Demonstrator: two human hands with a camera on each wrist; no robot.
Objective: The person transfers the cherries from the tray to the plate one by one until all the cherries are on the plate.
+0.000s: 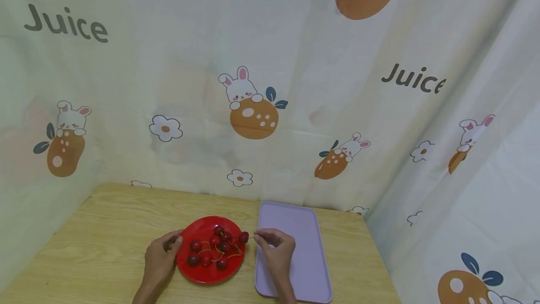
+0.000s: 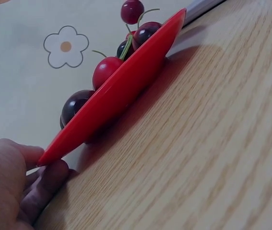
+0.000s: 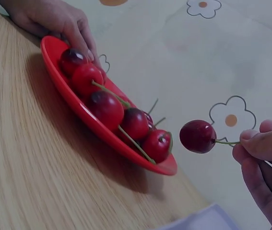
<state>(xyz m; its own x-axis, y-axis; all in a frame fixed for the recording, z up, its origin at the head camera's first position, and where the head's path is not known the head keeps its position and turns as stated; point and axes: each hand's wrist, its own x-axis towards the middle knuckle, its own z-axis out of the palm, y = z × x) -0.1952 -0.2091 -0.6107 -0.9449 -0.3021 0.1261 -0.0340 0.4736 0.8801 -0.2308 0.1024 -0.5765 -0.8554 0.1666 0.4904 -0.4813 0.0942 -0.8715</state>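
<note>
A round red plate (image 1: 194, 273) bears several dark and bright red cherries (image 1: 222, 264) with green stems. My left hand (image 1: 159, 255) grips the plate's left rim, thumb on top and fingers beneath it, as the left wrist view shows. By its stem, my right hand (image 1: 276, 252) pinches one dark red cherry (image 3: 197, 136) between thumb and forefinger. That cherry hangs in the air off the plate's right edge, raised above the rim in the right wrist view. Under the right hand lies a lilac rectangular tray (image 1: 310, 266).
The plate and tray stand side by side on a light wood-grain table (image 1: 114, 233), a narrow gap between them. Behind the table's far edge hangs a pale curtain (image 1: 190, 83) printed with rabbits, fruit and flowers, and it continues along both sides.
</note>
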